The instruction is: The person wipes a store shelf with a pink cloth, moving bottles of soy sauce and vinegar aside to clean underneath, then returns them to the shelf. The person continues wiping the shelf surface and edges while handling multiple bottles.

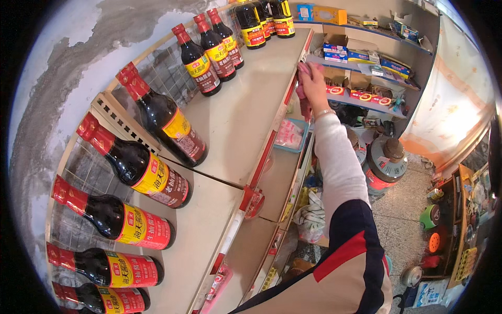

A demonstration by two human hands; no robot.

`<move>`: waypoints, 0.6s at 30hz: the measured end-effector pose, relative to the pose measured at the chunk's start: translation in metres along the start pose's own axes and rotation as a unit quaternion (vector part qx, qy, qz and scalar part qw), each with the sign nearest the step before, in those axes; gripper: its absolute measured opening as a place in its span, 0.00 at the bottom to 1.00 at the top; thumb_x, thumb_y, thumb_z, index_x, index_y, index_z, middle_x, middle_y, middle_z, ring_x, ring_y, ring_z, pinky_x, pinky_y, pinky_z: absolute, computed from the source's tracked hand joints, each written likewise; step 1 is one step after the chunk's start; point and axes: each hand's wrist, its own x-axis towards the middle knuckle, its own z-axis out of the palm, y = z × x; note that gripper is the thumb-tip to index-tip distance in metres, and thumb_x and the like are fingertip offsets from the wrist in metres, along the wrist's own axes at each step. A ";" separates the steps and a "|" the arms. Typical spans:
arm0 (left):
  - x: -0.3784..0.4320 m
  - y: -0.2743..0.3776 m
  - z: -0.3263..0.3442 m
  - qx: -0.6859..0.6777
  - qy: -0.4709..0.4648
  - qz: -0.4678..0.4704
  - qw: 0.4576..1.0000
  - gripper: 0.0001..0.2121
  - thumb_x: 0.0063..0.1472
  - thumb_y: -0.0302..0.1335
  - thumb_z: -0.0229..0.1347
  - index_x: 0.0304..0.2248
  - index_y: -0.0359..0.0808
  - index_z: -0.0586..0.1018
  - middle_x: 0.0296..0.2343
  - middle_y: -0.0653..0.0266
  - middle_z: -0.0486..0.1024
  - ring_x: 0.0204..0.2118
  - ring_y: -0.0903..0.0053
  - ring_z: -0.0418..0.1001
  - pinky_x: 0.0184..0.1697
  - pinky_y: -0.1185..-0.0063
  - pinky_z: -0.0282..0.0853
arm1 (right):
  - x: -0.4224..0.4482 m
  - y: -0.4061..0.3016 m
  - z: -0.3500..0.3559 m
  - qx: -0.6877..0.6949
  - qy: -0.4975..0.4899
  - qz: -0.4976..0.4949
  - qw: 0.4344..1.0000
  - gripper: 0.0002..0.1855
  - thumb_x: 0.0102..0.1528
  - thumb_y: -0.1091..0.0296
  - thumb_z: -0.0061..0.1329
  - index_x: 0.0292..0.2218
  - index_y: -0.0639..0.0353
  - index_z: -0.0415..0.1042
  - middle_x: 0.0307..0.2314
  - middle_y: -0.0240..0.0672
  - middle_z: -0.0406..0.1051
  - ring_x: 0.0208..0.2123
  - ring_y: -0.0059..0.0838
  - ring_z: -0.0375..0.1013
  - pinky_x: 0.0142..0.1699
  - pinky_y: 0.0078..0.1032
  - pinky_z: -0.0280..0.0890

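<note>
My right hand [313, 84] is closed on a pink cloth [304, 103], which hangs down over the red and white front edge of the top shelf [251, 129] at its far end. A band circles the wrist. Soy sauce bottles with red caps [170, 123] stand in a row along the back of this shelf, beside the wire mesh. Beyond them are dark bottles with yellow and red labels [253, 29], nearest to the hand. The bare shelf surface lies between the bottles and the front edge. My left hand is out of view.
Lower shelves hold a blue basket with a packet [291, 135]. Small boxes fill a wall shelf unit [364, 66] ahead. Large lidded jars [386, 161] stand right of my arm. At far right is a wooden rack [457, 219] with assorted goods.
</note>
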 end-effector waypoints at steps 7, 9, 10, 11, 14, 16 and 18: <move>0.002 0.003 0.000 -0.001 -0.005 0.000 1.000 0.17 0.48 0.20 0.60 0.38 0.30 0.72 0.31 0.48 0.75 0.26 0.61 0.76 0.24 0.73 0.72 | -0.049 0.010 0.019 -0.074 -0.038 -0.061 0.995 0.19 0.56 0.61 0.42 0.47 0.59 0.67 0.42 0.56 0.65 0.43 0.51 0.68 0.47 0.37 0.63; 0.003 0.004 0.000 0.006 -0.006 -0.001 1.000 0.17 0.47 0.20 0.60 0.38 0.30 0.72 0.31 0.48 0.75 0.26 0.60 0.75 0.23 0.73 0.72 | -0.072 -0.019 -0.001 -0.023 -0.048 -0.062 0.997 0.17 0.55 0.64 0.45 0.45 0.62 0.69 0.40 0.55 0.66 0.41 0.51 0.68 0.46 0.35 0.63; 0.003 0.004 0.000 0.009 -0.008 -0.001 1.000 0.17 0.47 0.20 0.60 0.38 0.30 0.72 0.31 0.48 0.74 0.26 0.60 0.75 0.23 0.73 0.72 | -0.080 -0.028 -0.006 -0.013 -0.051 -0.058 0.997 0.17 0.54 0.66 0.45 0.44 0.63 0.70 0.39 0.55 0.67 0.40 0.51 0.68 0.45 0.35 0.63; 0.003 0.004 0.001 0.005 -0.010 -0.002 1.000 0.17 0.47 0.20 0.60 0.38 0.30 0.72 0.31 0.48 0.74 0.26 0.60 0.75 0.23 0.73 0.72 | -0.087 -0.035 -0.010 -0.004 -0.056 -0.054 0.997 0.16 0.54 0.67 0.46 0.43 0.63 0.70 0.38 0.55 0.67 0.39 0.50 0.69 0.44 0.35 0.64; 0.001 0.001 0.001 -0.004 -0.008 0.002 1.000 0.17 0.47 0.20 0.60 0.38 0.30 0.72 0.31 0.49 0.74 0.27 0.60 0.75 0.23 0.73 0.72 | -0.080 -0.031 -0.005 -0.006 -0.024 -0.101 0.995 0.16 0.53 0.68 0.46 0.43 0.63 0.71 0.35 0.54 0.67 0.37 0.51 0.69 0.42 0.35 0.64; -0.003 -0.002 0.000 -0.001 -0.001 0.008 1.000 0.18 0.47 0.20 0.60 0.39 0.29 0.71 0.30 0.49 0.74 0.27 0.60 0.76 0.24 0.73 0.72 | -0.065 -0.024 0.004 -0.049 -0.007 -0.079 0.996 0.17 0.53 0.66 0.46 0.44 0.60 0.71 0.35 0.55 0.67 0.37 0.52 0.69 0.42 0.37 0.64; -0.001 -0.001 0.000 -0.004 -0.002 0.009 1.000 0.18 0.47 0.20 0.60 0.39 0.29 0.72 0.30 0.49 0.74 0.28 0.60 0.76 0.24 0.74 0.73 | -0.046 -0.005 0.015 -0.065 -0.004 -0.059 0.996 0.17 0.53 0.64 0.45 0.44 0.58 0.71 0.36 0.57 0.67 0.38 0.53 0.68 0.43 0.38 0.64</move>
